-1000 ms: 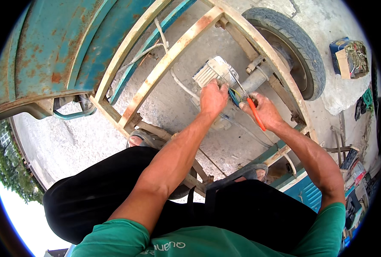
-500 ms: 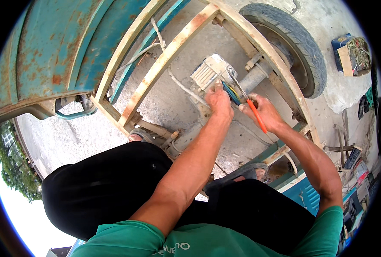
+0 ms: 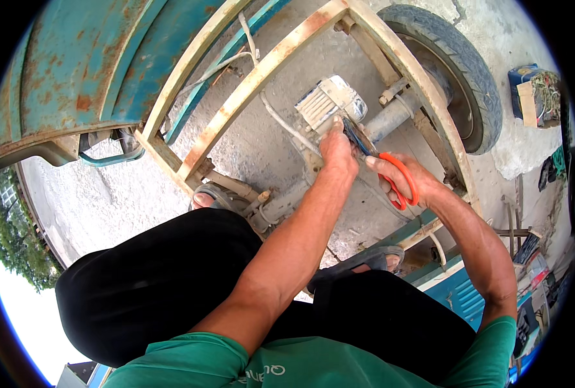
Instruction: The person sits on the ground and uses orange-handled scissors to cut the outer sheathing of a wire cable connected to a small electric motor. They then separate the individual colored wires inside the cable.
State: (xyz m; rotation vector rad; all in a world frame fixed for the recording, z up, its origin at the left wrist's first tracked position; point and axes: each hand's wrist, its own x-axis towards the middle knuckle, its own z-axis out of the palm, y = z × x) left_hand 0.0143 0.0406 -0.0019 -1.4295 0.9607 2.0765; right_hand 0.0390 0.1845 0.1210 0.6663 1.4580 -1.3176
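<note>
Orange-handled scissors [image 3: 406, 176] are in my right hand [image 3: 413, 178], which is closed around the handle loops. Their metal blades reach up-left to a bundle of blue and dark wires [image 3: 351, 128]. My left hand [image 3: 338, 147] pinches those wires beside the blades, close to a pale finned electric motor [image 3: 329, 103]. My left fingers hide part of the bundle. Joined to the motor on the right is a grey axle tube [image 3: 391, 119].
A cream-painted metal frame [image 3: 261, 84] surrounds the motor, with a wheel [image 3: 459, 77] at its right. A rusty teal panel [image 3: 67, 71] fills the upper left. A box of tangled wire [image 3: 538, 97] stands on the concrete floor at right. My feet rest by the frame.
My right hand has turned the scissors, so both handle loops now show, spread apart. The blades lie closer along the wires by my left fingers. The view has shifted slightly.
</note>
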